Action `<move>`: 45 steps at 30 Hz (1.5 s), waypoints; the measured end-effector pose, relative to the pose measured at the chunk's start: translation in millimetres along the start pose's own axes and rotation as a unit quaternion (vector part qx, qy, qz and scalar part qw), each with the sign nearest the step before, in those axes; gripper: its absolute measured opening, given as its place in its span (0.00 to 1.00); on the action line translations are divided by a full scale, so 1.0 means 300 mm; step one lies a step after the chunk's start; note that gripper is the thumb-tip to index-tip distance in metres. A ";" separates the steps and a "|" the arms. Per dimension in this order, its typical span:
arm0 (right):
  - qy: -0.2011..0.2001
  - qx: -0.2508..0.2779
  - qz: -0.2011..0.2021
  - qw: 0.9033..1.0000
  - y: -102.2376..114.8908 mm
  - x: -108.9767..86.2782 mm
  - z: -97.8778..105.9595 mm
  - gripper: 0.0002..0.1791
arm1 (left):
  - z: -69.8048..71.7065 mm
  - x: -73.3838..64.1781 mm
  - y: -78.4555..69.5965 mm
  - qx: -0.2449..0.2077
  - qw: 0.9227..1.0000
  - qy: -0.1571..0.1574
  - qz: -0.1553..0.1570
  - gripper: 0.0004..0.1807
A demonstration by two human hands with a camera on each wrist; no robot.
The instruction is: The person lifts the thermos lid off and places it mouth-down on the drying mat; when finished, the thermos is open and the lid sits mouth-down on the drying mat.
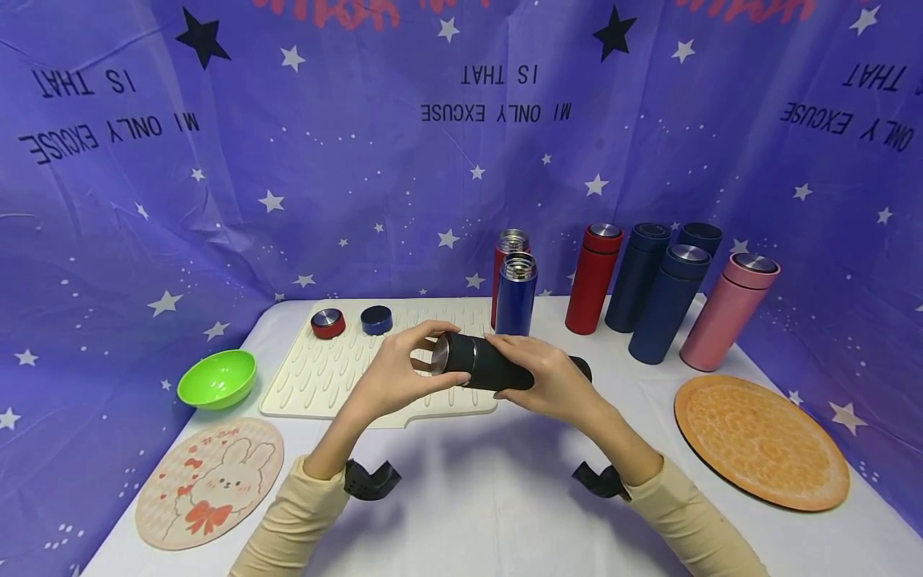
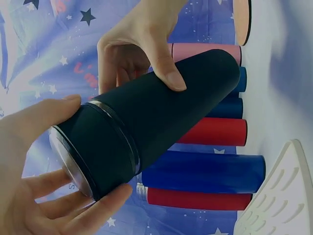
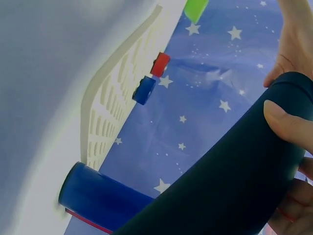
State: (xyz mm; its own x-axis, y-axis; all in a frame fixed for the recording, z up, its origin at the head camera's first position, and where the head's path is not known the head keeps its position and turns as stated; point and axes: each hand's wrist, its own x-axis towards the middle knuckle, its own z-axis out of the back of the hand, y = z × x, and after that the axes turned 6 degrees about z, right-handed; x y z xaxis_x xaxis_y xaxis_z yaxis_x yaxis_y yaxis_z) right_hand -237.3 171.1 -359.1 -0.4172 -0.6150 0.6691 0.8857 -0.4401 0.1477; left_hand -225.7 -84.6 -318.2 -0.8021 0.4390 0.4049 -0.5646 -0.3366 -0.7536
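Observation:
A black thermos flask [image 1: 497, 366] is held tilted nearly sideways above the table, its capped end to the left. My left hand [image 1: 400, 373] grips the silver-topped lid [image 2: 73, 156], thumb and fingers on opposite sides. Around the body curls my right hand [image 1: 544, 377], its thumb [image 3: 281, 115] lying along the near side. A thin silver ring [image 2: 117, 127] shows between lid and body; whether the lid is loose I cannot tell. Behind the flask stand an uncapped blue flask [image 1: 515, 304] and an uncapped red flask [image 1: 497, 276]. Their blue lid [image 1: 376, 321] and red lid [image 1: 328, 324] lie on the white ridged mat [image 1: 303, 385].
Capped flasks stand at the back right: a red one [image 1: 594, 280], several dark blue ones [image 1: 667, 308] and a pink one [image 1: 728, 316]. An orange round mat [image 1: 764, 441] lies at right. At left are a green bowl [image 1: 216, 381] and a rabbit-print mat [image 1: 209, 485].

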 end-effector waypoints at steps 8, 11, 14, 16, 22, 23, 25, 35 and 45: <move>0.028 0.055 -0.038 0.997 -0.016 -0.009 0.014 0.45 | -0.010 0.021 0.095 0.023 0.995 0.042 -0.090 0.36; 0.043 0.092 -0.060 0.993 -0.030 -0.014 0.025 0.46 | -0.008 0.024 0.102 0.025 0.987 0.066 -0.146 0.38; 0.054 0.111 -0.065 0.990 -0.038 -0.015 0.030 0.45 | -0.005 0.024 0.106 0.027 0.982 0.071 -0.170 0.37; 0.055 0.114 -0.062 0.990 -0.038 -0.014 0.031 0.45 | -0.004 0.024 0.107 0.025 0.983 0.068 -0.171 0.37; 0.040 0.080 -0.047 0.995 -0.025 -0.008 0.022 0.45 | -0.008 0.021 0.103 0.005 0.993 0.037 -0.112 0.34; 0.037 0.068 -0.043 0.996 -0.022 -0.008 0.019 0.46 | -0.010 0.020 0.101 0.004 0.995 0.029 -0.093 0.34; 0.030 0.045 -0.033 0.998 -0.017 -0.005 0.013 0.45 | -0.013 0.017 0.097 0.000 0.999 0.017 -0.049 0.33; 0.031 0.010 -0.026 0.999 -0.021 -0.009 0.004 0.45 | -0.018 0.018 0.097 0.022 1.000 0.017 -0.009 0.33; 0.067 0.100 -0.068 0.990 -0.040 -0.016 0.050 0.44 | -0.007 0.019 0.071 0.014 0.984 0.057 -0.168 0.37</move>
State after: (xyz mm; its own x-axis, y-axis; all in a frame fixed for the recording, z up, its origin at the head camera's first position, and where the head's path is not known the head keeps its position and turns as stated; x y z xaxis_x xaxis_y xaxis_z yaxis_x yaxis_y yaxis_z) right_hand -242.8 189.1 -353.3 -0.5461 -0.6460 0.5334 0.8370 -0.3943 0.3794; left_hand -242.0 -87.6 -333.0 -0.5438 0.6194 0.5662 -0.8000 -0.1789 -0.5727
